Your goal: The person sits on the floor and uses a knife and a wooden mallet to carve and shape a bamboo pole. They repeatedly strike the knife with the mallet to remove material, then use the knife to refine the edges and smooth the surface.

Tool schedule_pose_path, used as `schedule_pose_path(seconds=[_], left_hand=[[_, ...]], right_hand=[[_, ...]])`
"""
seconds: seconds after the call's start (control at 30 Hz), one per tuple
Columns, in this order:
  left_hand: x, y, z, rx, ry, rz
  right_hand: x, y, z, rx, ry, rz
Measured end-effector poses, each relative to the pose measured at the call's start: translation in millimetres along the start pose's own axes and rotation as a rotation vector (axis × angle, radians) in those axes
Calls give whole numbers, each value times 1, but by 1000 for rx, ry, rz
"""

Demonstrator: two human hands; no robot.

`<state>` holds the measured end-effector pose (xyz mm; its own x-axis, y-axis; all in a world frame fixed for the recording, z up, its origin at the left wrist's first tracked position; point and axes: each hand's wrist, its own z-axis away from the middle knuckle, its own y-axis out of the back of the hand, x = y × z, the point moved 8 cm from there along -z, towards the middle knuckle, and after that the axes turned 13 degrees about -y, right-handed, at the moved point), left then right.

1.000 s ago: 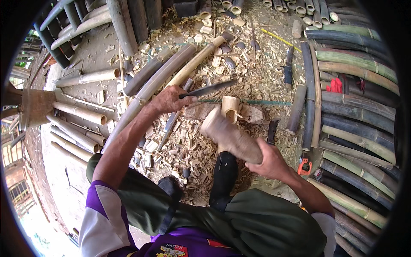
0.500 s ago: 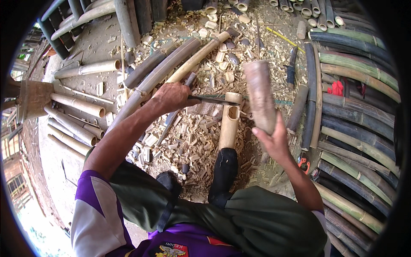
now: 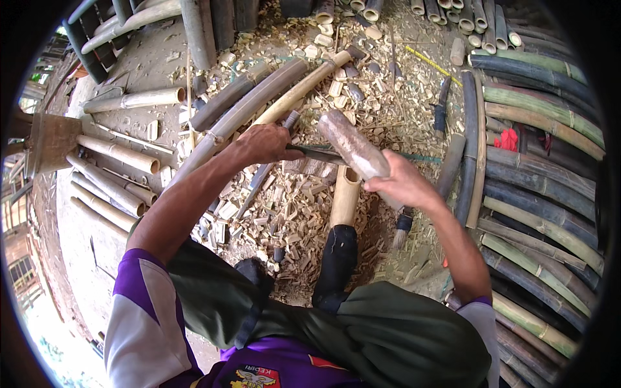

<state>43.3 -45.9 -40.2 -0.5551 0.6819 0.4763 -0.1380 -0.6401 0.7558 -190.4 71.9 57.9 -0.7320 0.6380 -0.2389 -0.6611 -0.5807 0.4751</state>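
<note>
While the left hand (image 3: 266, 143) clenches a knife (image 3: 315, 153), its tip hides behind the right hand's (image 3: 407, 181) clasped club (image 3: 354, 145).

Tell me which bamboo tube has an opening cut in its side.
The pale tube by the right foot; the three poles near the left hand show no such cut.

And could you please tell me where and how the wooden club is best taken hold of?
The wooden club is probably best gripped around its lower right end, coming from the lower right, as the right hand does. It is long and rounded and slants from upper left to lower right, so that end lies nearest the person; the upper end is free.
</note>
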Motion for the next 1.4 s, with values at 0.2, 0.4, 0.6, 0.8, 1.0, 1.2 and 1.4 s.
schedule_pose_path(seconds=[0.2,0.4,0.6,0.8,1.0,1.2,1.4], left_hand=[[-11,-5,4,52,-13,10],[-8,-8,-2,-37,0,151],[49,-26,64,406,-332,-310],[52,-26,77,354,-61,-57],[43,-32,70,165,42,-106],[38,-39,65,197,22,-134],[46,-39,60,208,20,-188]], right_hand=[[-41,60,31,305,438,-546],[-15,-9,-18,-96,90,-15],[9,13,2,-121,197,-763],[36,19,-2,311,455,-328],[7,-15,29,425,807,506],[13,-28,3,630,1018,994],[13,-39,10,771,1167,1012]])
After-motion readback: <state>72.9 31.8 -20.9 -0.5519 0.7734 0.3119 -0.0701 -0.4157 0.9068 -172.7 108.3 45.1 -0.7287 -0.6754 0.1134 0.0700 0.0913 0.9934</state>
